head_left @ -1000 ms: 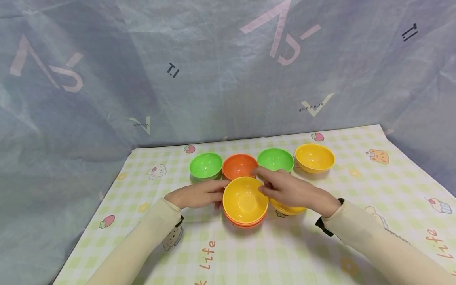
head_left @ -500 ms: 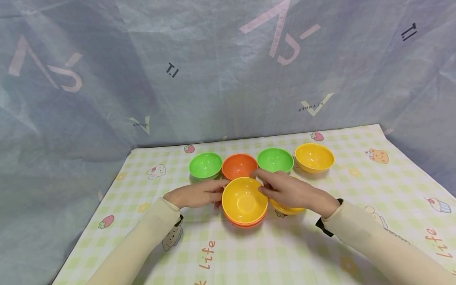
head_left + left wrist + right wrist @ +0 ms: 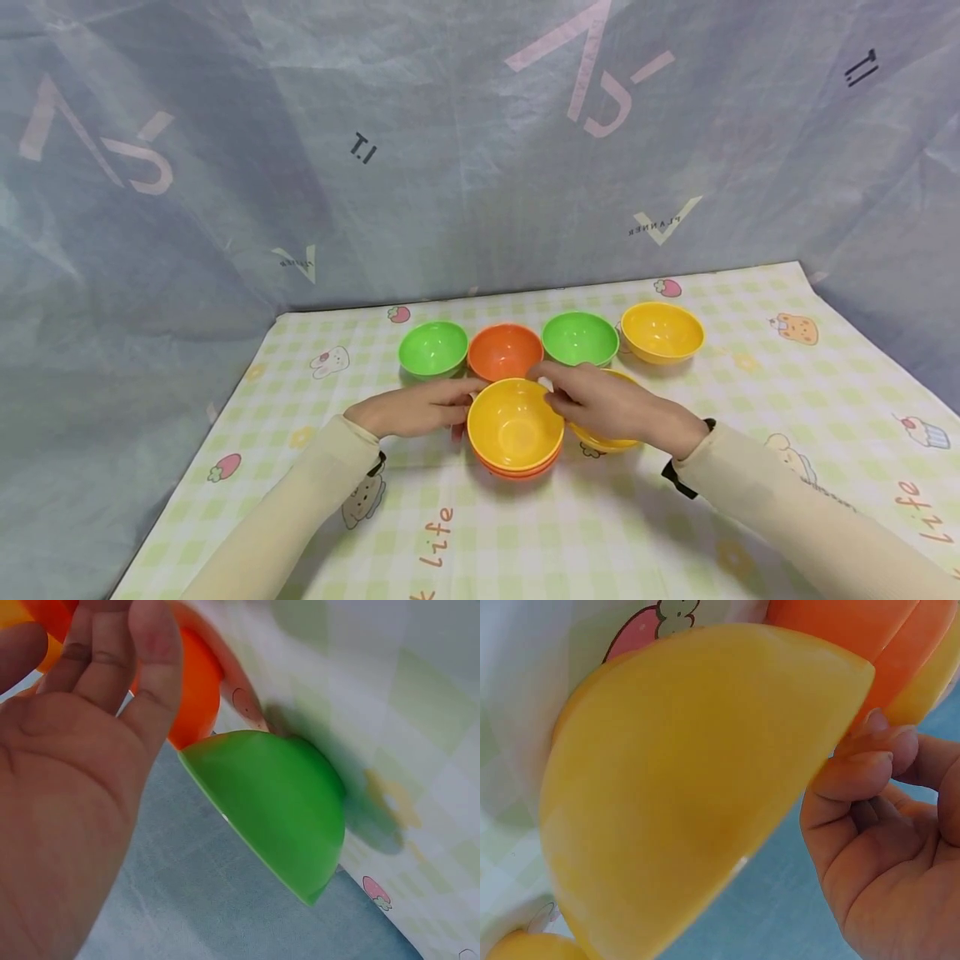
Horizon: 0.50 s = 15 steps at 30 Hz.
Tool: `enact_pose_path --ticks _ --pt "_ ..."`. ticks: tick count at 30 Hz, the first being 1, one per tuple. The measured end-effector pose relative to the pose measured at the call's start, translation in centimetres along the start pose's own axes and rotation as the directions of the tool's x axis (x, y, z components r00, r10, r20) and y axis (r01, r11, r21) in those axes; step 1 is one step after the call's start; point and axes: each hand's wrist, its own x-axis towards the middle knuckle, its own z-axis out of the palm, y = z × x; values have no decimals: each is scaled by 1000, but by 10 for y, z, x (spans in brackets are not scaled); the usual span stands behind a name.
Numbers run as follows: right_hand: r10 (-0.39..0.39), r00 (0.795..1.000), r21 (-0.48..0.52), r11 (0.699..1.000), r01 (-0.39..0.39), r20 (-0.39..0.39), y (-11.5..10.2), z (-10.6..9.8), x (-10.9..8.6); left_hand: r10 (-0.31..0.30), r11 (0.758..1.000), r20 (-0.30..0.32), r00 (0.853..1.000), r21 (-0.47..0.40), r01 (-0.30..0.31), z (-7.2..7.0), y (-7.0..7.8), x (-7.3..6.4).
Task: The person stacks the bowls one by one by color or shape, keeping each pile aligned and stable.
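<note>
A yellow bowl [image 3: 517, 425] sits nested on top of orange bowls [image 3: 517, 472] on the checked tablecloth, in the middle of the head view. My right hand [image 3: 607, 402] pinches its right rim, thumb at the inner edge and curled fingers outside, as the right wrist view partly shows. At the left side of the stack, my left hand [image 3: 420, 408] rests loosely extended fingers against the wall; the fingertips are partly hidden. Another yellow bowl [image 3: 609, 439] stands under my right hand, mostly covered by it. Its rounded side fills much of the right wrist view.
Behind the stack stand a green bowl [image 3: 433, 350], an orange bowl [image 3: 504, 350], a second green bowl [image 3: 580, 337] and a yellow bowl [image 3: 662, 332] in a row. A grey-blue cloth [image 3: 465, 183] hangs behind the table. The patterned tablecloth [image 3: 570, 550] extends toward me.
The far rim of the top yellow bowl has dropped slightly, so it sits lower in the stack. My right hand has lowered slightly with it. My left hand has stayed nearly still.
</note>
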Motion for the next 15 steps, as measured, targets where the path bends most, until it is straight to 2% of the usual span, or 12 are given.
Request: enact_pose_path --ticks 15 --pt "3 1000 -17 1000 -3 4 0 1 2 -1 1000 10 1000 0 1 -2 -1 1"
